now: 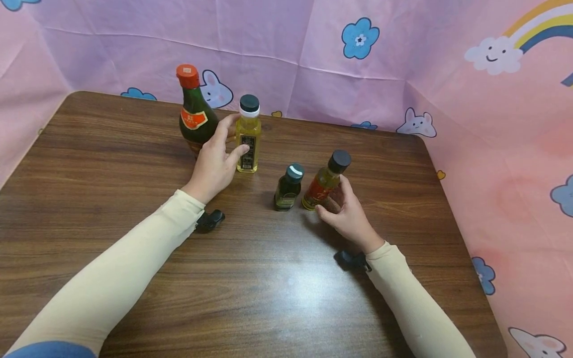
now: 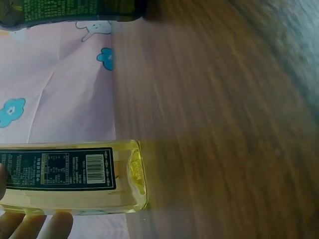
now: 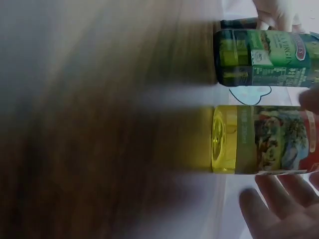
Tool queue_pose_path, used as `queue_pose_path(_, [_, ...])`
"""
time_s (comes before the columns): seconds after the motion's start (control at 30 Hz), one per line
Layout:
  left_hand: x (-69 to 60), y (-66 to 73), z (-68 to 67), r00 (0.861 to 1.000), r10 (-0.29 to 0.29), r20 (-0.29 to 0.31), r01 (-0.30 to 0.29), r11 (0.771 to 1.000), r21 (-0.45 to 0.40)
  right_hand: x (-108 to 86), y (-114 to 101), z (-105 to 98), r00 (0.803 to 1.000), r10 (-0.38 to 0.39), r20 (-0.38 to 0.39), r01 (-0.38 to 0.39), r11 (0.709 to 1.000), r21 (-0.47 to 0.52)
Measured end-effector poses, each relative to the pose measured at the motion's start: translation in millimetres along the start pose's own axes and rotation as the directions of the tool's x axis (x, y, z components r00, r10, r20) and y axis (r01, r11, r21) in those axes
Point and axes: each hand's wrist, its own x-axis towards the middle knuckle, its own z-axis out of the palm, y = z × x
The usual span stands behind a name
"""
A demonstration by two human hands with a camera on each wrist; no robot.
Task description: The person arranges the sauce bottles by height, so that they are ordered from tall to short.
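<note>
My left hand (image 1: pixel 214 161) holds a tall, square clear bottle of yellow oil (image 1: pixel 255 136) with a dark cap. Its thumb lies across the black label, and the fingers are at the far side. In the left wrist view the fingertips (image 2: pixel 60 226) meet the side of this oil bottle (image 2: pixel 129 199). On the right, my right hand (image 1: pixel 351 216) is around a red-labelled oil bottle (image 1: pixel 320 188) with a black cap, thumb in front and fingers behind. Both bottles stand upright on the table. Between them is a small dark green olive oil bottle (image 1: pixel 286 191), untouched.
A large dark green bottle (image 1: pixel 197 117) with a red cap stands behind and left of my left hand. The brown wooden table (image 1: pixel 250 298) meets a pink patterned cloth (image 1: pixel 286 44) at the back and right. Black wrist devices (image 1: pixel 210 220) sit under both sleeves.
</note>
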Motion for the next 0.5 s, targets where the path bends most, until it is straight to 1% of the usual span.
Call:
queue_pose_path(0.07, [0.5, -0.1, -0.1, 1.000, 0.000, 0.002, 0.000, 1.000, 0.001, -0.4, 0.6, 0.6, 1.000, 0.005, 0.029, -0.005, 1.000, 0.004])
queue_pose_path(0.13, [1.0, 0.1, -0.4, 1.000, 0.002, 0.005, -0.002, 1.000, 0.000, -0.3, -0.2, 1.2, 0.999, 0.005, 0.033, -0.006, 1.000, 0.008])
queue_pose_path(0.3, [1.8, 0.5, -1.4, 1.000, 0.004, 0.017, -0.004, 1.000, -0.004, 1.6, -2.7, 2.2, 0.999, -0.034, -0.018, 0.034, 0.999, 0.004])
queue_pose_path(0.5, [1.8, -0.4, -1.2, 1.000, 0.013, 0.028, -0.013, 1.000, 0.015, 3.2, -6.0, 2.9, 0.990, -0.097, -0.097, 0.101, 0.994, 0.030])
